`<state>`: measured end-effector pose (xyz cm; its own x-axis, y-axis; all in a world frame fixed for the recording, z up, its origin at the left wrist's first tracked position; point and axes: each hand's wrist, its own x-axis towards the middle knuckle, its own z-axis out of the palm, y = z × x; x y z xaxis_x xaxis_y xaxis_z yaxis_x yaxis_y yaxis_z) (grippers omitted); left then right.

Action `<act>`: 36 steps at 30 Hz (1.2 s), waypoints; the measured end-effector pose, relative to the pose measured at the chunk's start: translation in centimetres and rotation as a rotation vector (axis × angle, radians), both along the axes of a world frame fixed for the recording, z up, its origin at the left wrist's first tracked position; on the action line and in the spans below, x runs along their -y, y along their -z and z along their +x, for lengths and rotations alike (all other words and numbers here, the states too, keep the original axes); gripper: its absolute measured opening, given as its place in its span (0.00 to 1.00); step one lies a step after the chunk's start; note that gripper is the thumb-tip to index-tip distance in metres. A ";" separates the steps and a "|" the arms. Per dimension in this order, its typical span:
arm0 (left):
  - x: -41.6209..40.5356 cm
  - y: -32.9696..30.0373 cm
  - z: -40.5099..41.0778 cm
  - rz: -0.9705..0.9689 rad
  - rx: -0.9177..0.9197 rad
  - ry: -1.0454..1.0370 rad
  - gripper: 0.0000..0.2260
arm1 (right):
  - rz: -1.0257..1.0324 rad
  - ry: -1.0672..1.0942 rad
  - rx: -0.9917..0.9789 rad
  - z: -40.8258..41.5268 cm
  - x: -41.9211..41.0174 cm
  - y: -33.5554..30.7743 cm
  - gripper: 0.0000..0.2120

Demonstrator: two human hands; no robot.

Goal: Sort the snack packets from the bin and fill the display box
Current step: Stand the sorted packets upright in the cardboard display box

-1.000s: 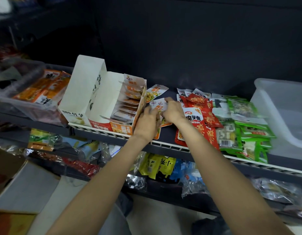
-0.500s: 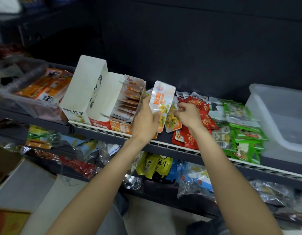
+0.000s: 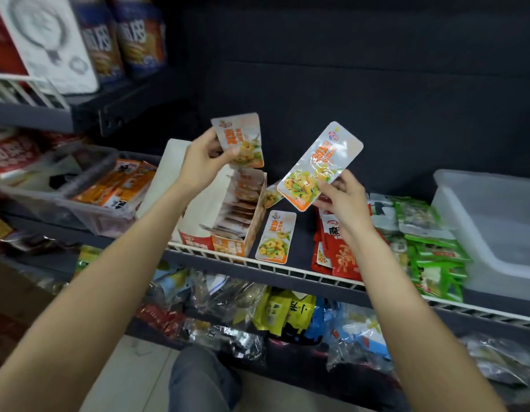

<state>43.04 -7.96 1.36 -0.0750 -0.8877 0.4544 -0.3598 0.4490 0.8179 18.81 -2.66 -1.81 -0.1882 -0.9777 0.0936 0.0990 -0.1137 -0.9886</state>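
Note:
My left hand holds an orange-and-white snack packet up above the open display box. The box stands on the shelf and has a row of packets standing in it. My right hand pinches a second, longer packet of the same kind by its lower end, tilted, to the right of the box. One more of these packets lies flat on the shelf beside the box, and another leans behind it.
Red packets and green packets lie piled on the shelf to the right. A clear plastic bin stands at the far right, another bin with orange packs at the left. A white wire rail edges the shelf. More bags fill the shelf below.
Both hands have risen from the shelf, each lifting an orange packet. The left hand's packet now hangs over the box. My view has moved closer.

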 end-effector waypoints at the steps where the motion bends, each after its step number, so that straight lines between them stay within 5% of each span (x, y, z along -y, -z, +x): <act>1: 0.6 0.6 0.4 0.020 0.074 0.015 0.11 | 0.001 0.004 0.007 0.0 -0.1 -0.1 0.11; 7: 2.0 4.1 2.1 0.060 0.408 -0.047 0.03 | 0.019 -0.004 -0.025 0.1 -0.2 -0.1 0.10; 11: 1.5 3.5 2.1 -0.133 0.438 -0.068 0.13 | 0.027 -0.006 -0.047 0.5 0.3 -0.1 0.11; 15: 1.5 3.5 1.9 -0.375 0.748 -0.089 0.06 | 0.005 0.029 -0.031 1.2 1.0 0.0 0.11; 18: 1.6 4.1 1.7 -0.376 0.892 -0.132 0.04 | -0.066 0.108 -0.039 2.0 1.6 -0.2 0.07; 28: 2.6 2.9 2.2 -0.431 0.964 -0.091 0.19 | -0.142 0.204 -0.227 3.3 5.4 -1.7 0.06; 31: 3.8 2.3 0.9 -0.240 0.948 -0.040 0.29 | -0.148 0.229 -0.278 3.5 6.4 -1.2 0.04; 33: 4.5 2.3 0.4 -0.118 1.016 0.009 0.26 | -0.154 0.246 -0.277 3.7 6.9 -1.0 0.03; 36: 4.4 3.6 1.0 -0.281 0.994 0.060 0.12 | -0.161 0.230 -0.254 4.0 7.6 -0.8 0.02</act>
